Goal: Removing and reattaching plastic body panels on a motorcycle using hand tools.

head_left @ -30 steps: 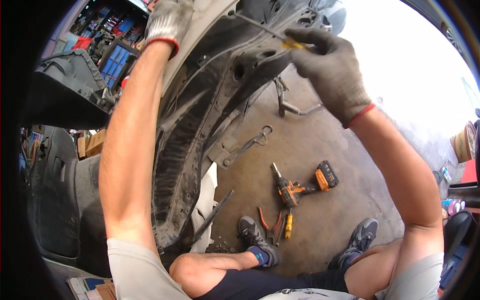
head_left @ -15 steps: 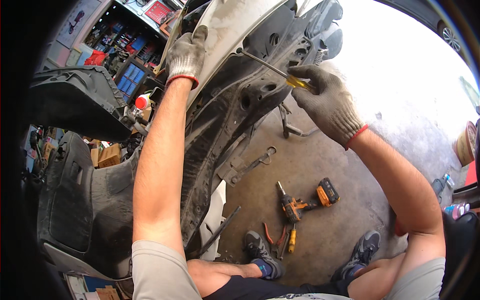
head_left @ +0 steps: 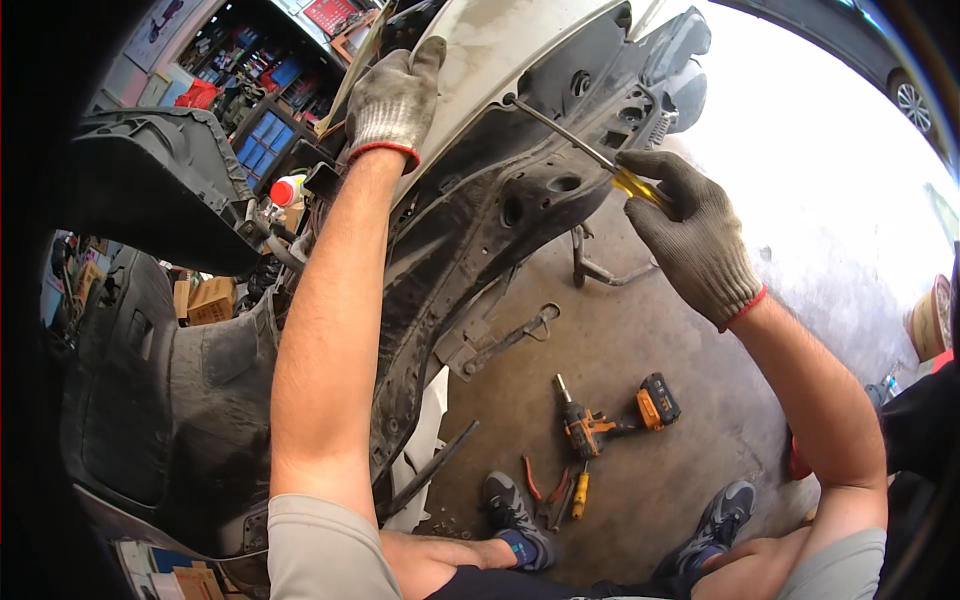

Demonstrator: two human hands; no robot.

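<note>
Both my hands wear grey knit work gloves with red cuffs. My left hand (head_left: 398, 95) is closed on the edge of a dusty white body panel (head_left: 490, 45) of a scooter, its thumb lying on the panel and its other fingers partly hidden. In my right hand (head_left: 690, 220) is a screwdriver (head_left: 638, 186) with a yellow handle, held by thumb and fingers. Its long shaft slants up to the left, and the tip meets the seam between the white panel and the black plastic underside (head_left: 530, 200).
On the concrete floor below lie an orange-and-black cordless impact wrench (head_left: 585, 425), red-handled pliers (head_left: 545, 485) and another yellow-handled screwdriver (head_left: 580, 495). The raised seat (head_left: 165, 190) is at left. Shelves with blue drawers (head_left: 265, 145) stand behind; a car wheel (head_left: 912, 105) shows far right.
The whole view has shifted slightly, so the hands and panel appear farther right. My grips look the same, and the screwdriver tip is still at the same seam.
</note>
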